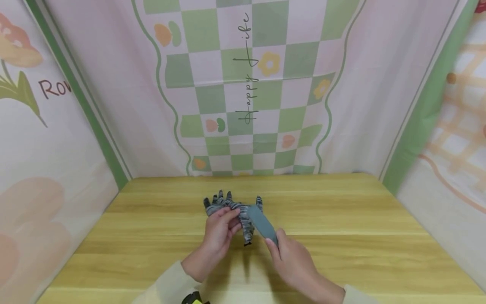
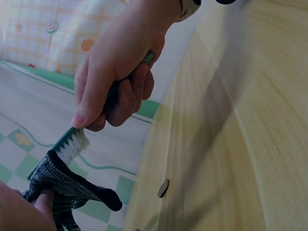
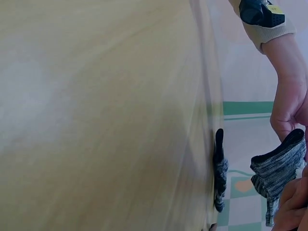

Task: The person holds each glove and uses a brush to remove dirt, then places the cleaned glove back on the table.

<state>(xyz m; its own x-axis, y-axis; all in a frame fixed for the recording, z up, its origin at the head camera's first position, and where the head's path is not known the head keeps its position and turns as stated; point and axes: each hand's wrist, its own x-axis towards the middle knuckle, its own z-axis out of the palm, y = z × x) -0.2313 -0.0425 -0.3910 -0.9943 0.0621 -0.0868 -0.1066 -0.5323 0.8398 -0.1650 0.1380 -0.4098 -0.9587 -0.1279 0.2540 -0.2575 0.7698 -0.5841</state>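
A grey-and-black knitted glove (image 1: 246, 221) is pinched in my left hand (image 1: 220, 232), raised above the tabletop; its dark cuff edge (image 3: 292, 139) shows in the right wrist view. My right hand (image 1: 296, 257) grips a brush (image 1: 263, 223) with a grey-green back. White bristles (image 2: 73, 145) face the glove, and the brush's far end overlaps the knit fabric in the left wrist view. Farther back, a second glove (image 3: 220, 173) of the same knit lies on the table, partly hidden in the head view by my left hand and the held glove.
The wood-grain table (image 1: 341, 219) spreads out on both sides of my hands. Printed curtains (image 1: 243, 93) hang behind it and along the left and right. A small brown oval piece (image 2: 163, 188) shows on the tabletop in the left wrist view.
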